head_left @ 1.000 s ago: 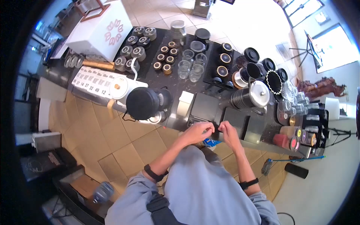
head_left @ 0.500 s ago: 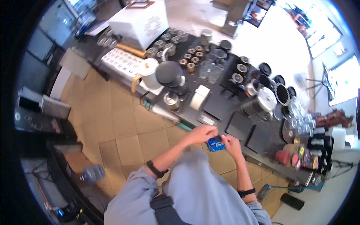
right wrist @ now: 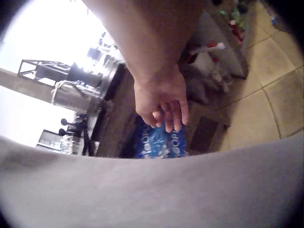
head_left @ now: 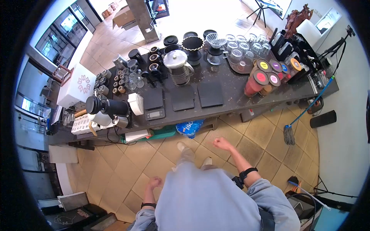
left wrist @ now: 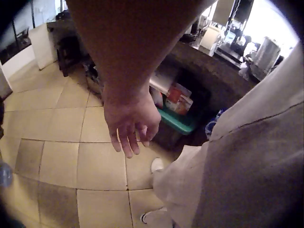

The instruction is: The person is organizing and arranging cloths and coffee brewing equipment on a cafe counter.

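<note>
My left hand (head_left: 155, 182) hangs low by my side over the tiled floor. In the left wrist view its fingers (left wrist: 127, 140) droop loosely with nothing between them. On the other side, my right hand (head_left: 222, 143) swings out in front of my body, short of the counter (head_left: 235, 104). The right wrist view shows that hand's fingers (right wrist: 173, 114) relaxed and holding nothing, overlapping a blue printed plastic bag (right wrist: 164, 140) behind them. That blue bag also shows under the counter's front edge in the head view.
Along the counter's front lie a small scale (head_left: 155, 114), flat black pads (head_left: 210, 94) and a white container (head_left: 135, 104). A French press (head_left: 178, 67), a grinder (head_left: 108, 106) and lidded red jars (head_left: 255, 82) stand there too. A mop (head_left: 289, 134) leans at the right. Below sits a green tray (head_left: 163, 133).
Both hands have come away from the counter's front edge and moved apart, dropping toward my sides. My body has stepped back and the head view has turned, showing more floor.
</note>
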Tool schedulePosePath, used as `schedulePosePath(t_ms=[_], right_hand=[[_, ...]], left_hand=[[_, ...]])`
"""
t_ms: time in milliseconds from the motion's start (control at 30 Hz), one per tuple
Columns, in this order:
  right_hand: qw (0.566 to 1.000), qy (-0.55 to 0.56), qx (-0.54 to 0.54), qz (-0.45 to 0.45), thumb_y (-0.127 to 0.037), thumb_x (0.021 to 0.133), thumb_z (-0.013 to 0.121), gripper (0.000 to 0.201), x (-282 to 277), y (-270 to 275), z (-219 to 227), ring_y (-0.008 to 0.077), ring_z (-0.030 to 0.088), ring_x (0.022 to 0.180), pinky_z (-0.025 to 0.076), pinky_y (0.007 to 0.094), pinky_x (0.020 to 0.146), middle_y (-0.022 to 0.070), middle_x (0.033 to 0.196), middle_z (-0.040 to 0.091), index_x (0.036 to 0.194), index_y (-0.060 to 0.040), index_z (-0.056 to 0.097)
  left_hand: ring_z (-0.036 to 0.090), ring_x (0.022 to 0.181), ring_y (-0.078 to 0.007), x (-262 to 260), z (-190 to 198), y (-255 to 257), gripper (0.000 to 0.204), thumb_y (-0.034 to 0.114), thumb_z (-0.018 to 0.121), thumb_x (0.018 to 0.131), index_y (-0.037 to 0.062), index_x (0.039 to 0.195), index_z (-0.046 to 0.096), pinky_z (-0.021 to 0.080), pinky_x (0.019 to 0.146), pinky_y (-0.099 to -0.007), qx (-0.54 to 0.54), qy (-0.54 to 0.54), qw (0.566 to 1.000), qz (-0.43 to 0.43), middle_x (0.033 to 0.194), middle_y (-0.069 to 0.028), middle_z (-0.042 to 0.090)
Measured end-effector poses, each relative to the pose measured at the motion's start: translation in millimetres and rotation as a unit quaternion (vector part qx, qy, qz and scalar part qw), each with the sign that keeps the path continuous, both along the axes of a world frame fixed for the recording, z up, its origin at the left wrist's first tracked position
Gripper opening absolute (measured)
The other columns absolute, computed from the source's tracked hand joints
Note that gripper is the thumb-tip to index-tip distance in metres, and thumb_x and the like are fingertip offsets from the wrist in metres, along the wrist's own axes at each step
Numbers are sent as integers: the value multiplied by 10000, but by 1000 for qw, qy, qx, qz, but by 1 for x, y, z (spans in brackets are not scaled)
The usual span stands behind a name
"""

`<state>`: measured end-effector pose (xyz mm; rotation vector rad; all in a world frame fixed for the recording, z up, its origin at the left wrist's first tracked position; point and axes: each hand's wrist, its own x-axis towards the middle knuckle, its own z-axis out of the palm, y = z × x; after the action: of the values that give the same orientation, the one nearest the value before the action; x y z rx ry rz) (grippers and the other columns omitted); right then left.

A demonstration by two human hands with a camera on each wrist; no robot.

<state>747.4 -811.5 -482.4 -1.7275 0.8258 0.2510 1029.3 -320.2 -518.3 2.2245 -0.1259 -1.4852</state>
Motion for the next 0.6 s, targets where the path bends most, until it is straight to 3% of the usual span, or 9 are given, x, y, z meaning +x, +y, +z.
schedulePosePath(t_ms=[67, 100, 133, 167, 200, 233, 367, 467, 600], right_hand=[[990, 120, -59, 43, -198, 856, 580, 171, -42, 2, 9, 140, 560, 639, 474, 338, 616, 77, 746, 648, 800, -41, 619], [988, 127, -76, 49, -228, 842, 594, 202, -63, 4, -22, 152, 572, 626, 481, 346, 616, 88, 710, 641, 776, -39, 621], [952, -29, -215, 217, -239, 831, 605, 214, -125, 0, -167, 173, 587, 607, 487, 361, 604, 97, 688, 640, 766, -36, 631], [841, -188, -394, 320, -250, 819, 616, 227, -180, -5, -297, 194, 602, 588, 493, 375, 592, 106, 666, 639, 757, -33, 642], [980, 15, -82, 181, -244, 824, 614, 227, -177, 8, -212, 206, 615, 603, 497, 379, 591, 115, 681, 651, 769, -27, 654], [966, 207, 119, -103, -237, 828, 611, 228, -176, 23, -126, 218, 628, 619, 501, 383, 589, 125, 696, 664, 781, -21, 666], [969, 166, 124, -136, -248, 810, 579, 265, -162, 35, -63, 234, 578, 598, 451, 386, 543, 117, 664, 632, 705, -12, 639], [982, 182, 21, -35, -221, 842, 572, 223, -162, 40, -47, 187, 545, 571, 427, 356, 504, 58, 654, 595, 742, -32, 635], [974, 104, 111, -167, -202, 839, 569, 220, -139, 44, -52, 206, 575, 551, 458, 385, 504, 80, 686, 635, 759, -10, 638]], left_hand=[[651, 717, -185, -8, -35, 26, 214, 187, 545, 893, 40, 931, 695, 538, 662, -342, 41, 63, 997, 23, 812, -82, 693], [651, 717, -185, -13, -16, 22, 214, 187, 545, 893, 40, 931, 695, 538, 662, -342, 41, 61, 997, 26, 812, -82, 693], [645, 703, -183, -27, 18, 23, 225, 205, 545, 909, 40, 953, 692, 538, 647, -343, 3, 30, 1000, -7, 807, -78, 686], [639, 690, -182, -26, 55, -6, 238, 222, 545, 925, 39, 975, 688, 538, 632, -343, -40, 5, 998, -50, 801, -75, 678], [632, 674, -174, -21, 50, -19, 243, 224, 540, 933, 34, 998, 678, 532, 614, -336, -30, 5, 999, -9, 795, -72, 671], [625, 659, -166, -20, 39, -22, 250, 225, 535, 941, 28, 1020, 668, 527, 596, -328, -19, 3, 999, 34, 790, -70, 664], [622, 651, -157, -5, 34, -49, 230, 217, 542, 946, 28, 1026, 648, 509, 570, -301, -26, -26, 999, 18, 785, -78, 660], [634, 724, -155, -6, 47, -75, 249, 238, 523, 957, 37, 1038, 645, 510, 614, -301, -27, -31, 999, -17, 846, -77, 668], [631, 709, -157, -4, 65, -105, 216, 212, 553, 944, 32, 1034, 632, 503, 620, -282, -71, -19, 997, -12, 831, -79, 661]])
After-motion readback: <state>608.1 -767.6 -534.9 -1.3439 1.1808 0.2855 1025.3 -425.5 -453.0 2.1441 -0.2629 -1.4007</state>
